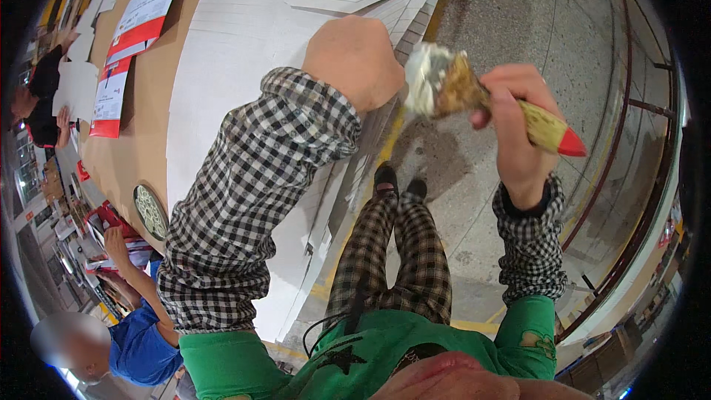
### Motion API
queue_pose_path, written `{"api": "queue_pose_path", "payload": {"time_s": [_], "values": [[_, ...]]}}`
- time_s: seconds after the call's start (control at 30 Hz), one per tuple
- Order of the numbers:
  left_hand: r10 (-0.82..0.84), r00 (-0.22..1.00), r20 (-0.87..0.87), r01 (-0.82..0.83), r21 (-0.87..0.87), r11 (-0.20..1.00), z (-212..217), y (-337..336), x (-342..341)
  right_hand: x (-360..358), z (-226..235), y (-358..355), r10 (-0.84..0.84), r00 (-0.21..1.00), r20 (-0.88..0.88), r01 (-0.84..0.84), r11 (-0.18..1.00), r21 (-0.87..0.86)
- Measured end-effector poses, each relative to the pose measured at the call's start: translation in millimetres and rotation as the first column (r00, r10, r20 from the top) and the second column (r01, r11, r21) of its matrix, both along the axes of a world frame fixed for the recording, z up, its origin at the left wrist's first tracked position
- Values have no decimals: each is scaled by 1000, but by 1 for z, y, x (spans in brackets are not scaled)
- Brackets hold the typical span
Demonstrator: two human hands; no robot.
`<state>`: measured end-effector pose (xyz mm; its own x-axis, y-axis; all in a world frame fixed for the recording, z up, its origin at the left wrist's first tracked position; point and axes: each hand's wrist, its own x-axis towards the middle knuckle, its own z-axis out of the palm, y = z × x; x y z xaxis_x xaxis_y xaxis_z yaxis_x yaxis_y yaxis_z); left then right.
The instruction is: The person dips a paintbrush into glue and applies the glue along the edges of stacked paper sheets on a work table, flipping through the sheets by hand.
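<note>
My right hand (524,133) is wrapped round the handle of a wide paste brush (461,87), held over the floor to the right of the table. The handle is yellowish with a red end, and thick white paste coats the bristles. My left hand (354,59) is curled closed at the right edge of the overlapping white paper sheets (229,52). Its fingers are turned down and out of sight, so what they hold is hidden. The brush tip is close to the left hand's knuckles.
Red-and-white printed sheets (144,18) lie on the brown tabletop (122,159) at the left. A round dish of white paste (150,211) stands nearer. A person in blue (144,348) and another in black (46,92) work across the table. A metal rail (629,96) stands at the right.
</note>
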<state>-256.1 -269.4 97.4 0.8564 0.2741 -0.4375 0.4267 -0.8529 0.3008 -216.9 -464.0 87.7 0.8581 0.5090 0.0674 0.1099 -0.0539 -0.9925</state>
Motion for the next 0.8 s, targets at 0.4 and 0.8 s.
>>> {"api": "queue_pose_path", "payload": {"time_s": [0.4,0.8], "values": [[-37,994,-103,59,221,973,0,-17,-38,-22,5,-63,10,999,-33,-6,994,112],[155,972,-175,-80,374,924,-7,-43,-119,-37,1,-63,29,990,-137,-9,989,147]]}}
